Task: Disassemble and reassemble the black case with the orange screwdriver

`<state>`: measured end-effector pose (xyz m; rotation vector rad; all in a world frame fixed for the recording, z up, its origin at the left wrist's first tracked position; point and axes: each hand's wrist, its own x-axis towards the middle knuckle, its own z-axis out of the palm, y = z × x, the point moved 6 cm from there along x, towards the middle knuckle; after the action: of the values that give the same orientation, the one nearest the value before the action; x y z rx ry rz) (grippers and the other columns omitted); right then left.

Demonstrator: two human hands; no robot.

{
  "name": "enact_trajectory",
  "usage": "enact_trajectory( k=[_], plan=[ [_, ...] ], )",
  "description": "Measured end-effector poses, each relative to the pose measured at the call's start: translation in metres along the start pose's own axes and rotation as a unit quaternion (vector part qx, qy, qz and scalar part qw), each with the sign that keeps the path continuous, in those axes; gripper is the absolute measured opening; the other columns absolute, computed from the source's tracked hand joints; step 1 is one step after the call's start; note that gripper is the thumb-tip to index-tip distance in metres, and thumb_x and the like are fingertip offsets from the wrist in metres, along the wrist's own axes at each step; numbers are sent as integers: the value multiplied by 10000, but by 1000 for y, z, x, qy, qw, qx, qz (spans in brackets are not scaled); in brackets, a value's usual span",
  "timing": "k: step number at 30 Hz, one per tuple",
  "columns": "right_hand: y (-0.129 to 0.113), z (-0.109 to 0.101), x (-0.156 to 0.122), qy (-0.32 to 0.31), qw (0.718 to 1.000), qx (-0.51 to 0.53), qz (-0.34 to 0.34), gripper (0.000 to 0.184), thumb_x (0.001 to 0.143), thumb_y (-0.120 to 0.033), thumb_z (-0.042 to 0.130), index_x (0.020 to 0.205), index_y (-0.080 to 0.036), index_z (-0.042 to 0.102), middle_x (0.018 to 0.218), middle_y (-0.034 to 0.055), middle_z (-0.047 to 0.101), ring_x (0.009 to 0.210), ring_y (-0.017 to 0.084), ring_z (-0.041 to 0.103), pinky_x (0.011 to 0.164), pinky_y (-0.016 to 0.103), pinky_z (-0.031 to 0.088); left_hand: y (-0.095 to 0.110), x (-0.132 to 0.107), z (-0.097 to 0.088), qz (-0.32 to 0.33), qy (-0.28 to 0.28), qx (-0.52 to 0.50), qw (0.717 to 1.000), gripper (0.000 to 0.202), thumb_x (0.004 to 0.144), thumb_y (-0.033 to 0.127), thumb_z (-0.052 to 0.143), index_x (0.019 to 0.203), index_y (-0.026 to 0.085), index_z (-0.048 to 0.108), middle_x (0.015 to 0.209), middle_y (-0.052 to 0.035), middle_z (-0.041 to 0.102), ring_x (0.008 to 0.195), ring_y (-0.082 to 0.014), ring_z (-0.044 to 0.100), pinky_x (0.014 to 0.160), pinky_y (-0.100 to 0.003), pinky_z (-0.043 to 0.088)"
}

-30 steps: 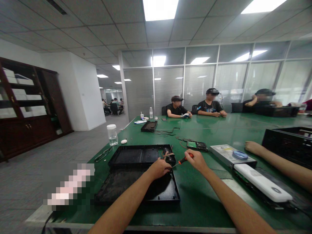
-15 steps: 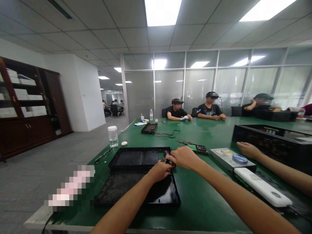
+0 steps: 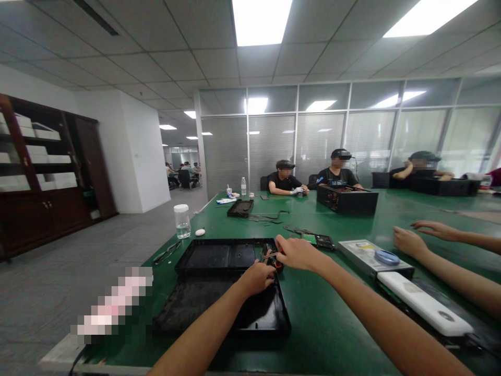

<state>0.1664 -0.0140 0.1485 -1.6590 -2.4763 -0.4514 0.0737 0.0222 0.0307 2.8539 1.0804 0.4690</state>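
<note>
A black plastic casing lies open in front of me, its two shallow halves one behind the other. Thin reddish-brown wires and small parts crowd the right end of the far half. My left hand is closed low beside these wires; what its fingers grip is hidden. Just right of it, my right hand is closed around a slim tool with a red-orange handle, whose kind I cannot make out. The tool points left, toward the wires.
Right of me are a metal box with a blue roll, a white power strip and a co-worker's hands. A black case stands farther back. Tweezers and a jar are left; a circuit board lies beyond.
The large black case at right has moved away across the table to the far side. The co-worker's second hand now shows. My right hand has shifted slightly right, exposing the red-orange handle.
</note>
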Motion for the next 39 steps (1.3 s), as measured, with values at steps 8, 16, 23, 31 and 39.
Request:
enact_trajectory(
  k=[8,16,23,31,39],
  plan=[
    [53,42,10,94,970,219,49,432,788,-521,399,615,-173,589,634,61,618,648,184,569,585,257,364,3,2,-1,7,3,-11,1000,168,763,181,542,929,208,548,898,-6,635,919,-168,545,952,-362,277],
    [138,172,-17,218,526,765,301,304,728,-473,468,621,-196,402,371,-117,284,286,49,245,301,161,169,10,0,-5,53,15,32,998,180,776,160,495,919,201,596,890,-29,623,882,-167,536,882,-322,343],
    [114,170,-3,215,459,819,268,255,800,-415,457,690,-186,428,541,-46,463,373,47,393,314,147,328,14,1,6,92,-35,25,995,155,740,168,544,816,213,670,778,-16,636,814,-159,542,815,-272,387],
    [87,139,-1,241,460,831,200,208,697,-257,623,676,-197,424,579,-57,451,504,74,477,482,196,445,24,-1,-9,104,23,1,994,166,805,298,523,848,179,630,865,-46,609,877,-160,514,841,-277,362],
    [-26,62,-75,131,903,396,-104,99,792,-263,484,737,-183,507,681,15,553,744,167,539,654,269,408,-10,-6,-45,-17,9,63,998,219,764,333,550,906,168,520,850,-44,578,782,-174,540,697,-251,391]
  ],
)
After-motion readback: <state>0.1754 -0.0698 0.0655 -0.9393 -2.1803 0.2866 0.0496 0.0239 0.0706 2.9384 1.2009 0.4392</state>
